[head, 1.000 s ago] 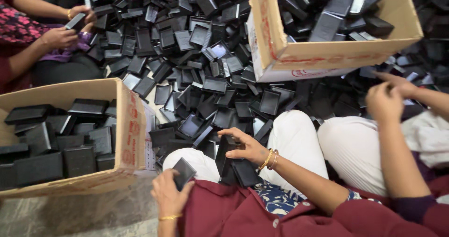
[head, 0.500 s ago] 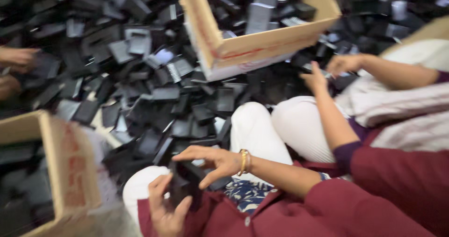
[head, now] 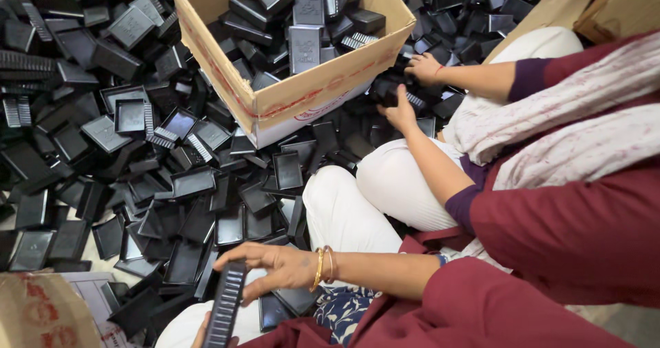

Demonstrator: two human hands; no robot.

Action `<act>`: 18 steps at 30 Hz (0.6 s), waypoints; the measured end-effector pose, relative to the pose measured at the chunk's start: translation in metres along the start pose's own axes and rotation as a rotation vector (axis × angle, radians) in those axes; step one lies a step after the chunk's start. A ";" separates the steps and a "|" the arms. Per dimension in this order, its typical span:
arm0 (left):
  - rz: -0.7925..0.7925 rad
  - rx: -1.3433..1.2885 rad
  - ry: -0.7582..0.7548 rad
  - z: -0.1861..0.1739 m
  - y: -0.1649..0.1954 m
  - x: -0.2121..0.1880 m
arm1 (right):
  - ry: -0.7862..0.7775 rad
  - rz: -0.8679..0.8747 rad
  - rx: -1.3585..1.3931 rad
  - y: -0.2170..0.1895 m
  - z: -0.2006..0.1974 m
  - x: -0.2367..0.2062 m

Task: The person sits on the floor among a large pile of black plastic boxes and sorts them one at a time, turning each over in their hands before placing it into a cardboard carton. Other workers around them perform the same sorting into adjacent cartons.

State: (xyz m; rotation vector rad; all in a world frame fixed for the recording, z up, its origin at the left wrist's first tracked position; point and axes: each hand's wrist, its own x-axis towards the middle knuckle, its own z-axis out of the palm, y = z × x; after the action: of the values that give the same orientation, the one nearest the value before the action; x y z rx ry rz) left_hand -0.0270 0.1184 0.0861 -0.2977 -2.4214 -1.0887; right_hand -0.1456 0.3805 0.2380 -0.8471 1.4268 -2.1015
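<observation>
Nearest: left hand (head: 201, 333), mostly hidden at btm edge, grip closed under a ridged black strip (head: 225, 305). Right hand (head: 273, 267) w/ gold bangles (head: 324, 268) rests fingers curled on strip's top end. Beyond: black trays (head: 185, 183) heaped on floor. Farther: cardboard box (head: 323, 83) full of trays; a co-worker's hands (head: 412, 90) beside it.

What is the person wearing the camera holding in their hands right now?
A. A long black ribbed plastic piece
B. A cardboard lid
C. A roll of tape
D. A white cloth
A: the right hand rests over the top of a long black ribbed piece, and the left hand supports it from below.
</observation>
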 end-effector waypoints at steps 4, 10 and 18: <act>-0.125 -0.088 0.090 0.013 0.031 0.008 | -0.054 -0.026 -0.669 -0.015 -0.025 0.011; -0.184 -0.296 0.367 -0.024 0.090 0.061 | 0.620 -0.410 -0.391 -0.083 -0.118 0.095; -0.620 -0.279 0.604 -0.067 0.028 0.028 | 0.206 -0.047 -1.173 0.049 -0.168 0.106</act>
State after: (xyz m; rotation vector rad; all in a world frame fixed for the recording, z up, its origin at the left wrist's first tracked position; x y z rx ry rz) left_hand -0.0193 0.0866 0.1572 0.6552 -1.8358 -1.5049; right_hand -0.3374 0.4014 0.1709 -1.0342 2.8073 -1.2332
